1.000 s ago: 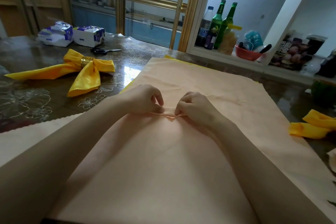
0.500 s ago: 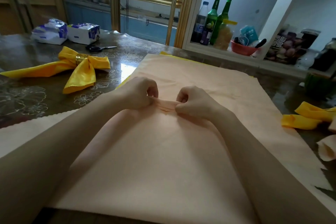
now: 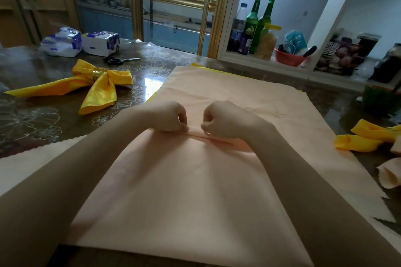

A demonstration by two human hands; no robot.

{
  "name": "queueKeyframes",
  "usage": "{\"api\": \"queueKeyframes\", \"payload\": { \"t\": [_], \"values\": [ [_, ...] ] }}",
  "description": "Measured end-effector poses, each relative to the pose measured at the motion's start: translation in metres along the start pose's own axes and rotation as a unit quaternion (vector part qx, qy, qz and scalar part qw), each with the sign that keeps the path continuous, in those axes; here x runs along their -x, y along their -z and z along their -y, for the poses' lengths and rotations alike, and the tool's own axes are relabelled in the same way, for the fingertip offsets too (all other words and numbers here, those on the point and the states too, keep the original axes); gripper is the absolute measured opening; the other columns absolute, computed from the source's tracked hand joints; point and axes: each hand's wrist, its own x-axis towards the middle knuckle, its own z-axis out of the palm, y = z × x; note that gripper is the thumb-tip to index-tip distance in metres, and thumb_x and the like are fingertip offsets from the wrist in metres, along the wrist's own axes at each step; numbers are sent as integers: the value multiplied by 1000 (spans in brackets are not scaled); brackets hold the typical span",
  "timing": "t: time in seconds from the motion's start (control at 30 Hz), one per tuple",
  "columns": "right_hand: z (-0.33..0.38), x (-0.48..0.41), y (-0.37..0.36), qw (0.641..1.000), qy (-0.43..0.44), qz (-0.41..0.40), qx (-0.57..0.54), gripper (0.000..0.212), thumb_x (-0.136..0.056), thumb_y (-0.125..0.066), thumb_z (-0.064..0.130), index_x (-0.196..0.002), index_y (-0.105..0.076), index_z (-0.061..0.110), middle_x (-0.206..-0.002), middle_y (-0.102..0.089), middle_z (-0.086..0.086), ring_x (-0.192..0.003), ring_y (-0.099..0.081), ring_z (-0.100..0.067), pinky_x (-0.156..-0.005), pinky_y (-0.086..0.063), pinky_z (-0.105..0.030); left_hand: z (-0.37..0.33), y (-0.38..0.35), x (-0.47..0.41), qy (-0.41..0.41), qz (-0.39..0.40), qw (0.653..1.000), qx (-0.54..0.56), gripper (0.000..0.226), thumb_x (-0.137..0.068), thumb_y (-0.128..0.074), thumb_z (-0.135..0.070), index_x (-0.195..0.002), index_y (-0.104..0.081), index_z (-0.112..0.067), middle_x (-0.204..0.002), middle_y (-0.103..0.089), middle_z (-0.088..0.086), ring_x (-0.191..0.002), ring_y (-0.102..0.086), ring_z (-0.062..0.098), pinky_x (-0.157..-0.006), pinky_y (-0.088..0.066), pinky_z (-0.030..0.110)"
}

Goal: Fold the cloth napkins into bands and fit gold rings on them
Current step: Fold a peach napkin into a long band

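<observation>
Flat across the table, the peach napkin (image 3: 195,180) shows a thin raised pleat at its middle, pinched between curled fingers of left hand (image 3: 171,116) and right hand (image 3: 223,120).

Scissors (image 3: 120,60) near two tissue packs (image 3: 101,43); green bottles (image 3: 252,25), red bowl (image 3: 287,57) beyond.
</observation>
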Motion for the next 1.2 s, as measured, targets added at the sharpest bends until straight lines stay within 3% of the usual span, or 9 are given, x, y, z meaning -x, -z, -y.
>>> {"api": "queueKeyframes", "payload": {
  "t": [0.13, 0.3, 0.47, 0.67, 0.8, 0.93, 1.0, 1.1, 1.2],
  "values": [
    [-3, -2, -19, 987, 29, 21, -159, 2, -86, -62, 18, -85, -63, 20, -76, -55, 6, -70, -51, -11, -56, -37, -18, 2, -1, 0, 12, -22, 999, 26, 18, -85, -66, -34, -90, -58, -18, -89, -53, -2, -81, -51, 16, -70, -40, 24],
    [-25, 8, -11, 974, -48, 2, -220, 10, -80, -69, 10, -74, -69, 18, -68, -60, 5, -61, -52, -4, -48, -40, -8, 3, 1, 5, -3, -23, 998, 57, 29, -83, -69, -31, -107, -61, -17, -87, -47, -6, -84, -48, 15, -73, -38, 23],
    [-31, 14, -18, 989, -64, -54, -119, 14, -79, -71, 27, -88, -61, 25, -92, -58, 4, -95, -57, -18, -86, -46, -34, 0, 2, 8, -22, -48, 999, 3, 23, -83, -68, -30, -101, -66, -17, -103, -54, 0, -95, -51, 16, -77, -41, 23],
    [-20, 37, -29, 983, 26, -173, -60, 16, -84, -53, 7, -81, -52, 23, -92, -52, 2, -90, -50, -18, -73, -35, -25, -16, 6, 15, -13, -24, 996, -89, 7, -82, -62, -20, -87, -57, -21, -87, -53, -2, -81, -48, 15, -56, -38, 22],
    [-13, 46, -27, 982, 95, -113, 114, 22, -84, -47, 8, -100, -56, 20, -104, -50, -1, -99, -47, -21, -77, -32, -28, -17, 8, 13, 35, 82, 996, -17, 17, -89, -57, -30, -81, -59, -15, -74, -57, 3, -61, -53, 17, -56, -45, 21],
    [-4, 45, -18, 986, 49, -119, 106, 24, -87, -48, 18, -105, -62, 14, -109, -57, -6, -100, -52, -26, -77, -38, -31, -18, 5, 11, 49, 106, 993, 2, 29, -97, -45, -30, -77, -50, -11, -67, -51, 4, -52, -49, 15, -48, -44, 18],
    [3, 31, -30, 990, 38, -119, 73, 31, -95, -41, 21, -120, -55, 10, -124, -53, -10, -114, -49, -29, -93, -39, -34, -17, 2, 12, 50, 112, 992, -42, 27, -98, -44, -31, -86, -54, -8, -75, -58, 9, -52, -48, 16, -47, -41, 19],
    [10, 25, -54, 1000, 27, -5, 5, 52, -101, -26, 39, -145, -28, 10, -154, -22, -10, -142, -21, -24, -115, -16, -35, -20, 0, 14, 41, 79, 991, -100, 33, -96, -46, -33, -108, -56, -5, -108, -64, 18, -72, -56, 24, -52, -41, 20],
    [-6, 37, -56, 999, -5, 39, 4, 64, -99, -17, 51, -151, -4, 16, -159, 2, -1, -146, 2, -16, -117, 3, -36, -14, -5, 19, 24, 23, 996, -80, 35, -94, -49, -40, -117, -49, -12, -117, -57, 12, -92, -52, 23, -66, -36, 24]
  ]
}}
